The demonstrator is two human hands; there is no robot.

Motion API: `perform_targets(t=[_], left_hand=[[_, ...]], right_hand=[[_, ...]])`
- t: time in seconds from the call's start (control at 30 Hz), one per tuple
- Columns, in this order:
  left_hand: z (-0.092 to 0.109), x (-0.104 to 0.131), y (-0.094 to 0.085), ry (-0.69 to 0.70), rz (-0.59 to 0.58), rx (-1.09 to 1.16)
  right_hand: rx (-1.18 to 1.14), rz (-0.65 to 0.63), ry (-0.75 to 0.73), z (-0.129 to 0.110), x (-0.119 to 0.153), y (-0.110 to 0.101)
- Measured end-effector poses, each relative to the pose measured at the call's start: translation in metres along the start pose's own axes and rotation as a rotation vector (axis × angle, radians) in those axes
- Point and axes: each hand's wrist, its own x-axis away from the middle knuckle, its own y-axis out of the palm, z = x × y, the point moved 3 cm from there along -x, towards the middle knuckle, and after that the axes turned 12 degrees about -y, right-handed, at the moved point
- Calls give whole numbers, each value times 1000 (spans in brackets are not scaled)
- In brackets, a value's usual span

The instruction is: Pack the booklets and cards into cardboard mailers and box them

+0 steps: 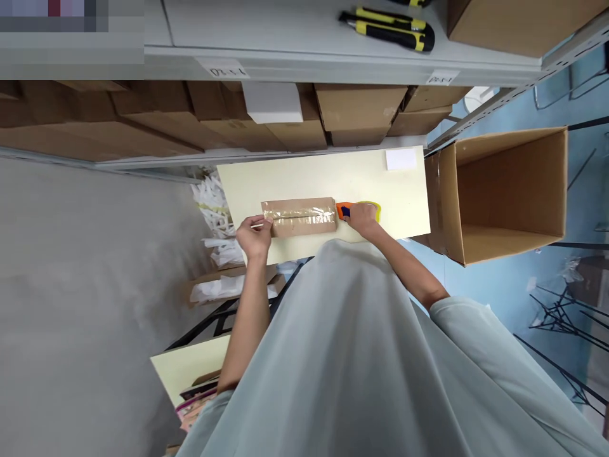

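A flat brown cardboard package (pixel 299 227), with clear shiny tape along its length, lies on a pale yellow board (pixel 304 179). My left hand (pixel 255 236) is at the package's left end, its fingers closed on that edge. Just past the right end, my right hand (pixel 362 219) is wrapped round an orange and yellow tool (pixel 343 211) with a dark blue part. The tool's front is close to the package's right edge; whether they touch is hard to tell. A white paper slip (pixel 401 159) rests at the board's upper right.
An open cardboard box (pixel 511 197) stands right of the board. Beyond the board, a grey shelf (pixel 295 60) holds boxes below and yellow-black cutters (pixel 390 28) on top. White scraps (pixel 216 203) lie at the left.
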Motion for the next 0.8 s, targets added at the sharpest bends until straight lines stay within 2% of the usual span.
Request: perform_targets(t=[0.07, 0.13, 0.23, 0.3, 0.37, 0.43, 0.5, 0.6, 0.7, 0.8], left_hand=[[3, 3, -3, 22, -3, -73], [11, 10, -5, 68, 14, -154], [46, 30, -3, 238, 82, -116], [90, 51, 0, 440, 68, 12], [145, 78, 1, 733, 6, 136], [200, 101, -4, 962, -4, 244], [248, 112, -11, 1079, 26, 324], [298, 107, -17, 1087, 78, 393], [320, 93, -15, 1044, 77, 376], [316, 87, -15, 1069, 57, 336]], right_hand=[[-9, 46, 36, 2, 10, -5], [-64, 133, 74, 7, 24, -19], [-181, 314, 119, 11, 48, -60], [-244, 422, 106, 7, 62, -98], [-284, 531, 36, -5, 70, -141], [-290, 638, -73, -23, 73, -187], [-244, 732, -189, -44, 71, -231], [-99, 795, -329, -74, 58, -285], [43, 755, -377, -94, 37, -319], [170, 702, -354, -103, 13, -337]])
